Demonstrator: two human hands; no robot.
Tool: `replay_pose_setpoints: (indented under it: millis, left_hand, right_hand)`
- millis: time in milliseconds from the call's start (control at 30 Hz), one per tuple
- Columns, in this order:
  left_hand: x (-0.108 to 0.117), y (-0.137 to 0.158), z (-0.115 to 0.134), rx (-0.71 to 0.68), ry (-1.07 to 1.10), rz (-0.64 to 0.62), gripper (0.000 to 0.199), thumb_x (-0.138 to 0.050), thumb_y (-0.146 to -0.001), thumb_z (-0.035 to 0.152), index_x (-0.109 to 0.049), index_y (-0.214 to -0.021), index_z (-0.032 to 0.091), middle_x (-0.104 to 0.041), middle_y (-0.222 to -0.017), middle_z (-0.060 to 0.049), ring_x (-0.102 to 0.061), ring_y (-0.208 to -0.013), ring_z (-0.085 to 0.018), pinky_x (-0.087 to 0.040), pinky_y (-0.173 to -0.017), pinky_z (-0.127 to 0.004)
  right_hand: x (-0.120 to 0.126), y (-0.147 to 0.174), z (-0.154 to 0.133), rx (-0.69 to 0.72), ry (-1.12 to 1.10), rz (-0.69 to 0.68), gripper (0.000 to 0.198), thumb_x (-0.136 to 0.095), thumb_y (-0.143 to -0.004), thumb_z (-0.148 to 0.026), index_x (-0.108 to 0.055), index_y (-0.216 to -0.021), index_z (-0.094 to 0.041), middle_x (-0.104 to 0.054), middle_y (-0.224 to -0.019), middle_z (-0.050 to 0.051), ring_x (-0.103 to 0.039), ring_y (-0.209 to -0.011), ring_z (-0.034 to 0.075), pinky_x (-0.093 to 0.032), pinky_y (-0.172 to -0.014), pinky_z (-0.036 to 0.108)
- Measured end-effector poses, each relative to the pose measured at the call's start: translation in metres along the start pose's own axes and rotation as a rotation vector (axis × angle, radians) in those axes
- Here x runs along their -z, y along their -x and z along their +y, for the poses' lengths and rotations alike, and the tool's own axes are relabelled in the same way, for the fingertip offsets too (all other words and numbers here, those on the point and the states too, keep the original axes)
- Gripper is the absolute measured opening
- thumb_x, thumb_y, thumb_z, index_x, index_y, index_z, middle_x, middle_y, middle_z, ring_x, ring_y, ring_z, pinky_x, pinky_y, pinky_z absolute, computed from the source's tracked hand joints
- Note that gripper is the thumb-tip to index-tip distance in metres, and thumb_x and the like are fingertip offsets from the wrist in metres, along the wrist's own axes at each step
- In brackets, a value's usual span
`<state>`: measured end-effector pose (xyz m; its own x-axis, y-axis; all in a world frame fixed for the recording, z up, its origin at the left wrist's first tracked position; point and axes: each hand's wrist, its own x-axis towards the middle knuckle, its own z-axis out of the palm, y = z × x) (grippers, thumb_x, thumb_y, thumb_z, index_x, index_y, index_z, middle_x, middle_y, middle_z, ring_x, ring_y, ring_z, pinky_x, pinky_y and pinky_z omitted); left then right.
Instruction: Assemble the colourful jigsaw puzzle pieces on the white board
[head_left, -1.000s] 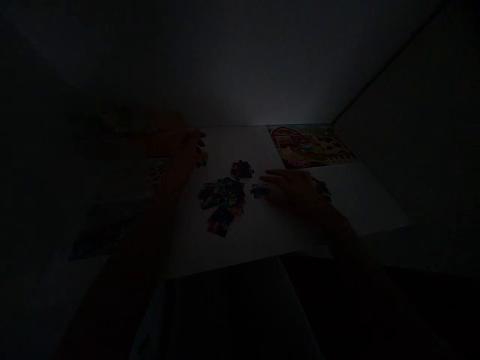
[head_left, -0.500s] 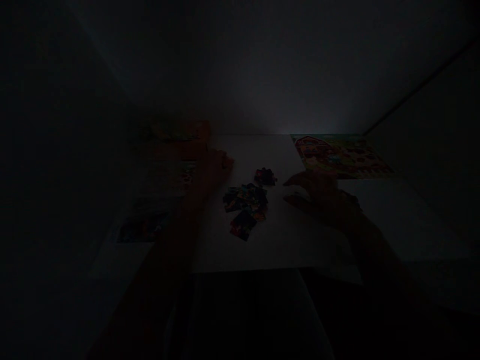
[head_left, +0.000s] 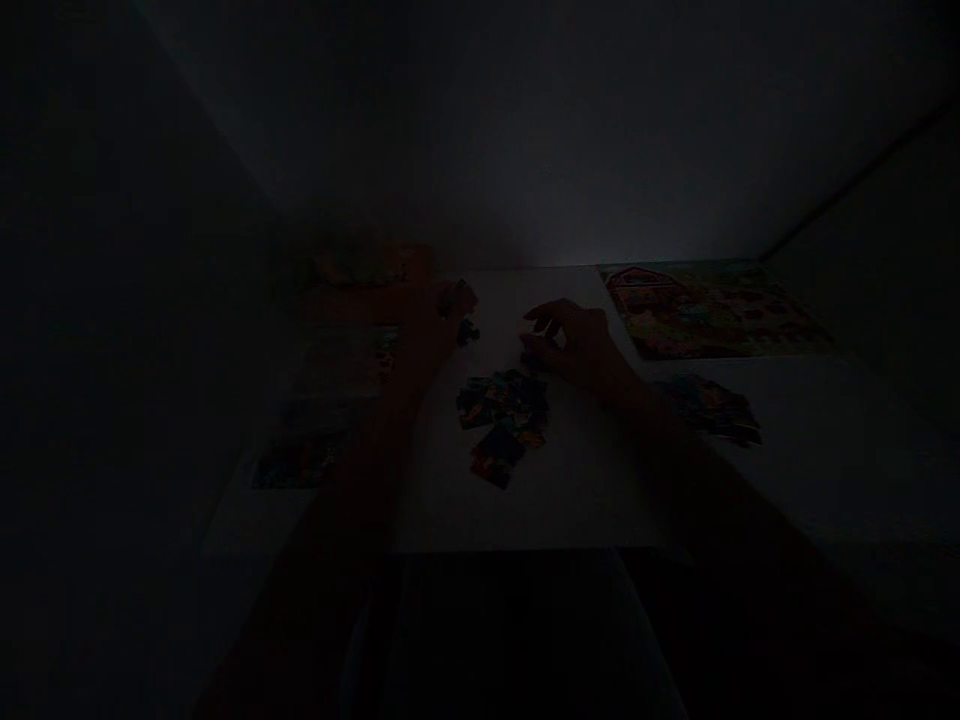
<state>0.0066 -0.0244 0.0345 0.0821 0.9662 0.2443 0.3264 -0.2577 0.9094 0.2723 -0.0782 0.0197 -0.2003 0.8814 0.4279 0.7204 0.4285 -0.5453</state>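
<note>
The view is very dark. At the back of the white table, my left hand (head_left: pixel 433 325) is closed, with a jigsaw puzzle piece (head_left: pixel 469 332) showing at its fingers; part of it is hidden. My right hand (head_left: pixel 574 335) is across from it, thumb and fingers curved and apart, nothing visible between them. Just below its thumb lies another dark puzzle piece (head_left: pixel 533 362), partly covered. Nearer the front, a loose heap of puzzle pieces (head_left: pixel 504 400) sits between my forearms, with a dark and red piece (head_left: pixel 498 456) at its near side.
A farm picture sheet (head_left: pixel 720 310) lies at the back right against the wall. Under my right forearm is a second heap of pieces (head_left: pixel 709 408). An orange box (head_left: pixel 367 300) stands at the back left, with dim printed pictures (head_left: pixel 300 460) before it. The white table (head_left: pixel 525 520) ends near my lap.
My right hand has moved left and away from me, over the single piece, uncovering the heap at right. My left hand has shifted slightly, showing more of the piece. The view has turned slightly.
</note>
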Motion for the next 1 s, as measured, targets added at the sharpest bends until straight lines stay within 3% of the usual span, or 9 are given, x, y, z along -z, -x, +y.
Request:
replay_pose_setpoints:
  millis: [167,300,400,500,600,767,1000]
  left_hand:
    - [-0.016,0.011,0.023,0.061,0.193,-0.074,0.029,-0.089,-0.103,0.05,-0.083,-0.113,0.023,-0.087,-0.112,-0.006,-0.08,-0.087,-0.017,-0.061,-0.066,-0.022]
    - [-0.023,0.016,0.033,0.118,0.312,-0.138,0.03,-0.091,-0.102,0.05,-0.083,-0.115,0.023,-0.089,-0.115,-0.006,-0.083,-0.091,-0.017,-0.067,-0.07,-0.022]
    - [-0.023,0.015,0.034,0.171,0.406,-0.136,0.028,-0.083,-0.109,0.049,-0.084,-0.114,0.022,-0.089,-0.112,-0.006,-0.085,-0.089,-0.017,-0.068,-0.072,-0.023]
    - [-0.022,0.013,0.033,0.185,0.438,-0.14,0.028,-0.084,-0.109,0.049,-0.085,-0.113,0.021,-0.088,-0.112,-0.006,-0.085,-0.09,-0.017,-0.068,-0.072,-0.022]
    - [-0.021,0.012,0.032,0.209,0.432,-0.116,0.032,-0.087,-0.106,0.053,-0.084,-0.111,0.021,-0.088,-0.114,-0.007,-0.085,-0.092,-0.018,-0.068,-0.074,-0.023]
    - [-0.019,0.008,0.023,0.284,0.369,0.014,0.034,-0.085,-0.104,0.055,-0.085,-0.11,0.022,-0.086,-0.106,-0.007,-0.081,-0.088,-0.019,-0.06,-0.064,-0.023]
    - [-0.015,0.002,0.009,0.269,0.34,0.11,0.035,-0.085,-0.1,0.058,-0.084,-0.103,0.024,-0.08,-0.1,-0.006,-0.075,-0.087,-0.02,-0.056,-0.064,-0.024]
  right_hand:
    - [-0.004,-0.004,-0.008,-0.093,-0.306,0.05,0.044,-0.075,-0.105,-0.068,-0.08,-0.117,-0.027,-0.084,-0.107,0.009,-0.077,-0.091,0.027,-0.06,-0.084,0.042]
    - [0.0,-0.008,-0.018,-0.157,-0.466,0.049,0.064,-0.074,-0.097,-0.091,-0.077,-0.098,-0.027,-0.083,-0.097,0.007,-0.074,-0.085,0.025,-0.062,-0.08,0.04]
    - [0.002,-0.009,-0.018,-0.192,-0.553,0.042,0.07,-0.078,-0.09,-0.096,-0.074,-0.094,-0.027,-0.079,-0.085,0.004,-0.071,-0.076,0.022,-0.06,-0.072,0.037]
    - [0.002,-0.01,-0.016,-0.245,-0.656,0.026,0.072,-0.08,-0.087,-0.097,-0.071,-0.097,-0.027,-0.073,-0.074,0.001,-0.065,-0.064,0.018,-0.053,-0.059,0.032]
    - [0.002,-0.011,-0.015,-0.279,-0.75,0.006,0.07,-0.083,-0.086,-0.095,-0.069,-0.1,-0.028,-0.076,-0.078,0.0,-0.061,-0.058,0.015,-0.048,-0.052,0.029]
    - [0.007,-0.01,-0.011,-0.292,-0.795,0.017,0.062,-0.092,-0.086,-0.083,-0.069,-0.101,-0.028,-0.085,-0.097,0.004,-0.065,-0.064,0.015,-0.051,-0.055,0.028]
    - [0.011,-0.01,-0.008,-0.189,-0.776,-0.024,0.057,-0.098,-0.084,-0.075,-0.07,-0.096,-0.027,-0.079,-0.091,0.001,-0.064,-0.068,0.015,-0.053,-0.059,0.03]
